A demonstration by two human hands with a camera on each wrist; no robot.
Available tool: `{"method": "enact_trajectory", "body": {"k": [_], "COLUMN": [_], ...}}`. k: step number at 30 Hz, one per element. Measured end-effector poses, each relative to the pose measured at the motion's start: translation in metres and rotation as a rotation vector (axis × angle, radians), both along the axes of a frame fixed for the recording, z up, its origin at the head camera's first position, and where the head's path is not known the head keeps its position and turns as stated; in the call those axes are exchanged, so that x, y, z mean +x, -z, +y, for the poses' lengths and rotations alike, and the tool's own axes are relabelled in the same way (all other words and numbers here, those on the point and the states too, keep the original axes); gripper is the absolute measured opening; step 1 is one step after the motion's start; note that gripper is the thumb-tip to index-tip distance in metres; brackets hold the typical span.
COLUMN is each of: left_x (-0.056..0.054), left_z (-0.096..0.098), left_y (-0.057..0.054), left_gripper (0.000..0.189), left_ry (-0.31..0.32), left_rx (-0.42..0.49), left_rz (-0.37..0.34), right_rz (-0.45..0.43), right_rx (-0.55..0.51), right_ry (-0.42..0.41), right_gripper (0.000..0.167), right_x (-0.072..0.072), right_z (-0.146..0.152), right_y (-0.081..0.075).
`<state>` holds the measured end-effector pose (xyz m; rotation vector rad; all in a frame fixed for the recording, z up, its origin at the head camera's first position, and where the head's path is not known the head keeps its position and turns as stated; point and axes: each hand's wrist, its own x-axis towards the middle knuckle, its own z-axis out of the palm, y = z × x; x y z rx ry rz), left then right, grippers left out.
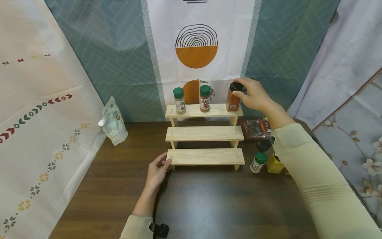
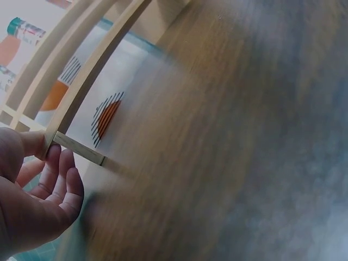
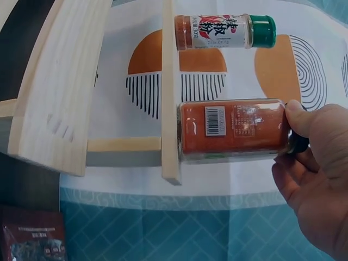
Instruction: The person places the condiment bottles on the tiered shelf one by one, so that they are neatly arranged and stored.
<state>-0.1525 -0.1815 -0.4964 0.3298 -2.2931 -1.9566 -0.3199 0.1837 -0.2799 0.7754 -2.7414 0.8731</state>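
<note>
At the right end of the top step of a three-tier wooden rack (image 1: pixel 204 133) stands a clear jar of red-orange powder (image 3: pixel 234 129) with a black cap. My right hand (image 1: pixel 253 94) pinches it by the cap, and its base is at the step's surface. Two green-capped spice bottles share that step: one at the left (image 1: pixel 180 101), one in the middle (image 1: pixel 205 99) with a red-marked label. My left hand (image 1: pixel 157 169) holds the left end of the lowest step, thumb and fingers pinching the board's corner (image 2: pixel 51 136).
Right of the rack are a dark red packet (image 1: pixel 256 128), another green-capped spice bottle (image 1: pixel 258 162) and a yellow box (image 1: pixel 274 164), partly behind my right sleeve. A white spouted pouch (image 1: pixel 114 122) stands at the back left. Patterned cloths hang behind and at both sides.
</note>
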Motion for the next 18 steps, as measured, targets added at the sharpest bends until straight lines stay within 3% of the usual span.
{"method": "enact_trajectory", "body": {"k": [15, 18], "left_x": [-0.003, 0.000], "left_z": [-0.001, 0.001], "left_y": [0.001, -0.006], "left_gripper": [0.044, 0.043], "left_ry": [0.010, 0.012], "left_rx": [0.022, 0.031], "left_rz": [-0.004, -0.011], "right_rz": [0.002, 0.030], "right_rx": [-0.027, -0.041], "right_ry": [0.031, 0.031], "right_gripper": [0.059, 0.060], "right_x": [-0.001, 0.000], "right_z": [-0.003, 0.000], "right_y": [0.004, 0.009]}}
